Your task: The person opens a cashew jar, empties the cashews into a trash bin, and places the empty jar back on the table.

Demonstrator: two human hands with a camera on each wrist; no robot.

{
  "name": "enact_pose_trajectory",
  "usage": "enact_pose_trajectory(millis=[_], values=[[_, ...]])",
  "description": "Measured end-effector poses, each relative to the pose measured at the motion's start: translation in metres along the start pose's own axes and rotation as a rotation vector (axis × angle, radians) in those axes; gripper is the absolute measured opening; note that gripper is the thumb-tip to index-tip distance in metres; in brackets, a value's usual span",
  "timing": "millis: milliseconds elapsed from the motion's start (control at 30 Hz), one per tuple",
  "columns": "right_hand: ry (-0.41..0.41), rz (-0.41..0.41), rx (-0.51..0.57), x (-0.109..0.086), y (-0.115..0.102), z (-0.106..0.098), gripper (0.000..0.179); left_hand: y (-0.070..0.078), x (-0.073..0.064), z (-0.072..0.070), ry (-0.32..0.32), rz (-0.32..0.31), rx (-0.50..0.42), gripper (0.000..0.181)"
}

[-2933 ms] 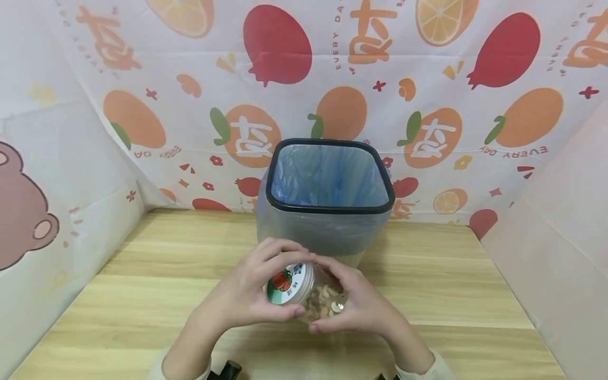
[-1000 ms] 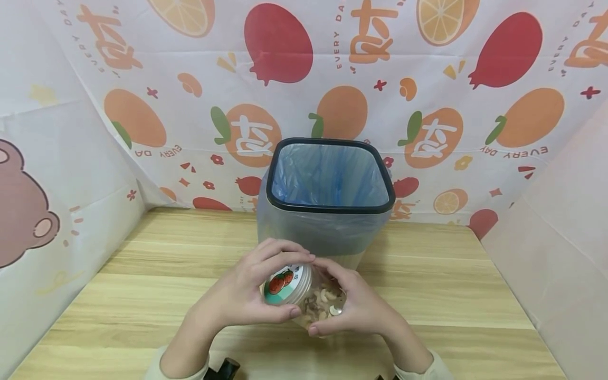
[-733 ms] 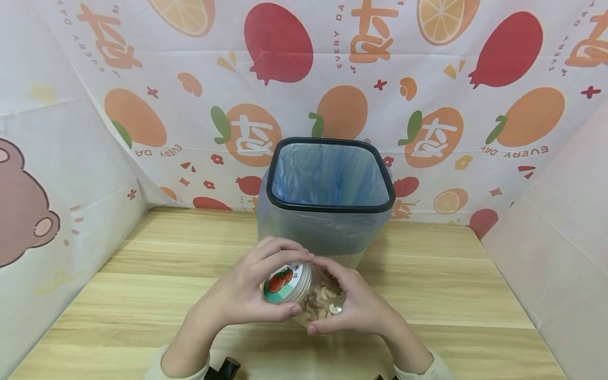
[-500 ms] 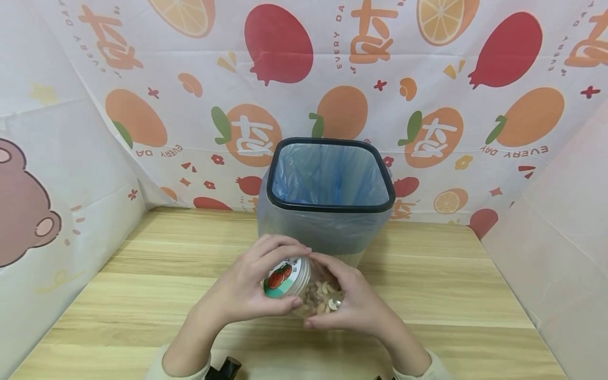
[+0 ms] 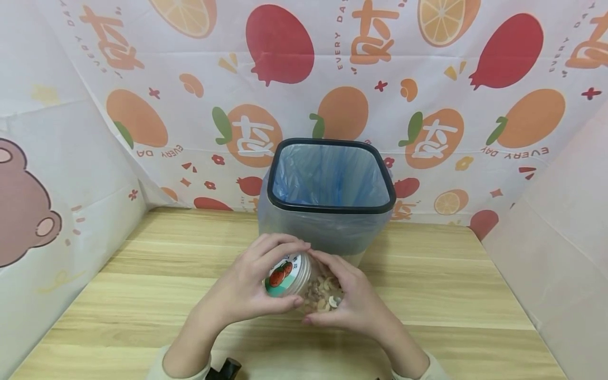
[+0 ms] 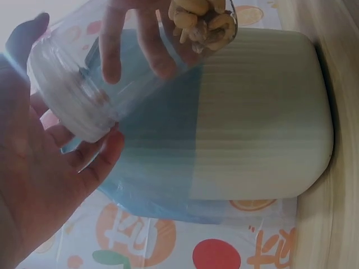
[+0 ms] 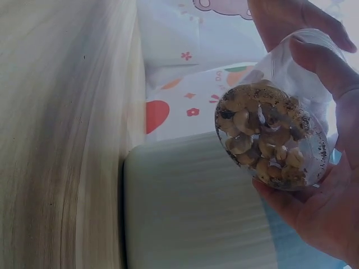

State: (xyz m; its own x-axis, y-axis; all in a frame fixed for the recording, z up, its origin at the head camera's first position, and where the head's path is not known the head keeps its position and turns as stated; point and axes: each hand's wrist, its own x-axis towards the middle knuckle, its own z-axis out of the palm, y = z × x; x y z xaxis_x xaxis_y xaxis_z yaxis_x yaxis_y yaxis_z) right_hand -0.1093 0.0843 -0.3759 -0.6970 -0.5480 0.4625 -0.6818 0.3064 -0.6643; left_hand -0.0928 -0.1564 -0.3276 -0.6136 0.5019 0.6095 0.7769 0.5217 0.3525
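Note:
A clear jar point(image 5: 323, 293) of cashews is held tilted in front of the bin, its lid end towards the left. My left hand point(image 5: 244, 287) grips the lid point(image 5: 282, 277), which is white and green with red fruit printed on it. Around the jar's body curls my right hand point(image 5: 363, 303). In the left wrist view the ribbed lid rim point(image 6: 70, 92) lies between thumb and fingers. Cashews point(image 7: 263, 134) and dark crumbs have gathered at the jar's base in the right wrist view. The lid appears to be on the jar.
Behind the hands stands a pale bin point(image 5: 313, 232) with a black rim and a blue liner bag point(image 5: 332, 174). The wooden table point(image 5: 166, 264) extends on both sides. Fruit-patterned cloth point(image 5: 304, 53) hangs at the back, with white cloth at the sides.
The printed lid has turned relative to 2.9 seconds ago. Both hands and the jar have risen slightly in the head view. The bin has stayed in place.

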Motion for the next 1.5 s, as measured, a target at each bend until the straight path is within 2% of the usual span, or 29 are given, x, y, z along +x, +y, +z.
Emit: enact_pose_trajectory(millis=[133,233,500,733,1000,1133,1300,1400,1500], values=[[-0.036,0.012,0.091,0.000,0.002,-0.004,0.100,0.001,0.001,-0.003,-0.019,0.058,-0.027,0.085],[-0.076,0.017,0.177,0.001,0.003,-0.007,0.097,0.004,0.001,-0.004,-0.026,0.095,-0.050,0.083],[-0.145,-0.001,0.262,0.001,0.006,-0.011,0.095,0.006,0.001,-0.004,-0.008,0.113,-0.088,0.070],[-0.116,0.006,0.233,0.001,0.003,-0.010,0.096,0.005,0.001,-0.004,0.016,0.106,-0.072,0.069],[0.000,-0.032,-0.002,0.000,0.002,-0.004,0.104,0.004,0.000,-0.001,0.020,-0.002,0.017,0.068],[0.024,-0.050,-0.056,0.000,0.003,-0.002,0.105,0.004,0.000,-0.001,0.005,-0.032,0.021,0.069],[0.005,-0.049,-0.034,0.000,0.005,-0.004,0.103,0.004,-0.001,-0.004,-0.027,-0.036,0.024,0.080],[-0.037,-0.044,0.024,0.000,0.007,-0.006,0.100,0.006,-0.001,-0.006,-0.048,0.003,0.017,0.086],[-0.090,-0.040,0.118,0.000,0.007,-0.007,0.097,0.008,-0.001,-0.007,-0.064,0.051,-0.002,0.084]])
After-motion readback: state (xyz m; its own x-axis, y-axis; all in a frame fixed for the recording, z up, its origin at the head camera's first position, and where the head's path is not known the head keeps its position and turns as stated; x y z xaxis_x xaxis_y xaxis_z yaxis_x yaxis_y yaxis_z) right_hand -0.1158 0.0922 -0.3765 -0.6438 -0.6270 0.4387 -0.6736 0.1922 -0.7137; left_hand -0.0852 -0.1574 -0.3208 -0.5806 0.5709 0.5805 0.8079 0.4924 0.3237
